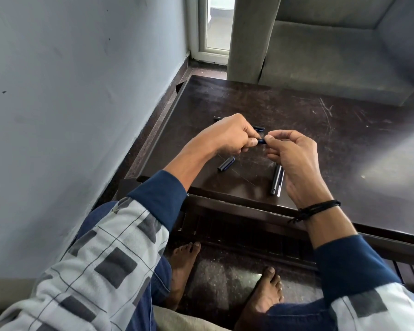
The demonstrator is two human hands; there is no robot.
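Dark table (344, 130) is used as parts tray, bits laid within easy reach. Above its middle the hands are held together. One end of a small blue pen piece (261, 140) is gripped in the curled left hand (229, 134), the other end is pinched by the right hand (294, 154), prob. so it can be twisted or pulled. Barrels (277, 180) & cap (226, 163) are laid flat nearby, ready for pickup.

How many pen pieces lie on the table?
5: one short piece near the left hand, two long ones by the right hand, two ends behind the left hand, perhaps one piece.
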